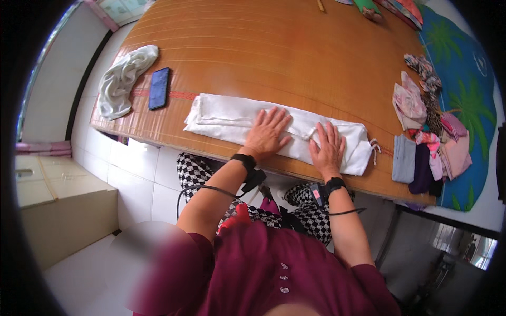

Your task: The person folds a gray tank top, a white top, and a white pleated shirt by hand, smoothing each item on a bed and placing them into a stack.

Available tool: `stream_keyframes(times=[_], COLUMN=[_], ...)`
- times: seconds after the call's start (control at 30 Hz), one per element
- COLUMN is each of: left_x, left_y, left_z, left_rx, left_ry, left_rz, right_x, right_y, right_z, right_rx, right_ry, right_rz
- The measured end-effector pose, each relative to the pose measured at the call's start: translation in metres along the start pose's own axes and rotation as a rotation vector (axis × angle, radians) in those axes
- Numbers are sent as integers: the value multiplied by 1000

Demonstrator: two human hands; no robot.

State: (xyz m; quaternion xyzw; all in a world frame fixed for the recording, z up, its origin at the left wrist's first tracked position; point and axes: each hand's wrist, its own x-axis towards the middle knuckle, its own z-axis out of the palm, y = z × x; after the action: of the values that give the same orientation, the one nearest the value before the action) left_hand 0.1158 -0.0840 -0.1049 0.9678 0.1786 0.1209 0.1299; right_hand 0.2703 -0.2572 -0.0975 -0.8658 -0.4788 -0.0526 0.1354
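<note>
A white garment (221, 113), folded into a long flat strip, lies along the near edge of the mat-covered bed. Flat on its middle rests my left hand (268, 132), fingers spread. My right hand (328, 147) also presses palm down on the cloth, farther right, with its fingers apart. Neither hand grips anything. At the strip's right end a thin white drawstring (375, 150) sticks out. Under my palms the cloth is hidden.
A dark phone (158, 88) lies left of the garment, beside a crumpled white satin cloth (124, 81). On the right are a folded light-blue cloth (404, 158) and a heap of pink and patterned clothes (410, 102), near a blue palm-tree fabric (464, 79). Cream drawers (66, 195) stand at left.
</note>
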Motion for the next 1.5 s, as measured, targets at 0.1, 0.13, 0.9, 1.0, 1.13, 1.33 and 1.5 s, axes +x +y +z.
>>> stream_keyframes(times=[0.1, 0.13, 0.9, 1.0, 1.13, 1.33, 1.5], left_x=[2, 2, 23, 9, -49, -58, -59], left_y=[4, 4, 4, -29, -107, -112, -112], left_z=[-4, -9, -10, -13, -35, -34, -34], left_rx=[-5, -20, -31, -68, 86, 127, 91], left_ry=[7, -19, 91, -10, 205, 335, 363], left_rz=[25, 57, 26, -82, -311, -340, -352], right_x=[1, 0, 0, -2, -2, 3, 36], right_y=[0, 1, 2, 6, -1, 5, -53], right_z=[3, 4, 4, 5, 3, -3, 7], right_rx=[10, 1, -40, -51, -10, 39, 89], right_ry=[8, 14, -15, -9, -18, -65, -23], right_rz=[1, 6, 9, 7, 13, 32, -24])
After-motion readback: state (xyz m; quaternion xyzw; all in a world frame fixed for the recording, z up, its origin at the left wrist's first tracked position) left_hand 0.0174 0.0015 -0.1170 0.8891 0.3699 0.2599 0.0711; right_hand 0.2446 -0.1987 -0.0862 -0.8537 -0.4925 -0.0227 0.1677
